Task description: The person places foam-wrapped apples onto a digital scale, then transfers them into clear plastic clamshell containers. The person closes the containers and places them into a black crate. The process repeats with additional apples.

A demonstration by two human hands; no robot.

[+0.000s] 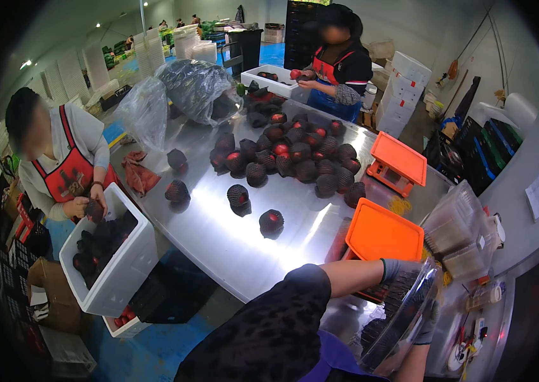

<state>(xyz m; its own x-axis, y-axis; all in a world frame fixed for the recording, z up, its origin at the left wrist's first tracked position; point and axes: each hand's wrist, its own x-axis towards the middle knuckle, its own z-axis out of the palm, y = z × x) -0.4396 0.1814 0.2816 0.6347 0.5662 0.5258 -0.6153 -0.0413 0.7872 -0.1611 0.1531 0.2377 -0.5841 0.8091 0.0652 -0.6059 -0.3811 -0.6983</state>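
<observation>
Your left hand [402,275], in a grey glove, is closed over the top of a clear plastic clamshell tray [403,318] at the near right corner of the steel counter [231,242]. Your right hand [427,321], also gloved, grips the tray's right edge from below; its fingers are mostly hidden. The tray is tilted, with dark net-sleeved fruit visible through the lid.

Risk: held at a tilt over the counter edge, the tray could slip or spring open and spill fruit.

Just beyond your left hand lies an orange rectangular crate lid [382,234]; a second orange crate [398,163] sits farther back. Stacked clear trays [457,223] stand to the right. Loose netted fruit [295,153] cover mid-counter. A white bin [120,267] stands left, beside a co-worker in a red apron [69,175].
</observation>
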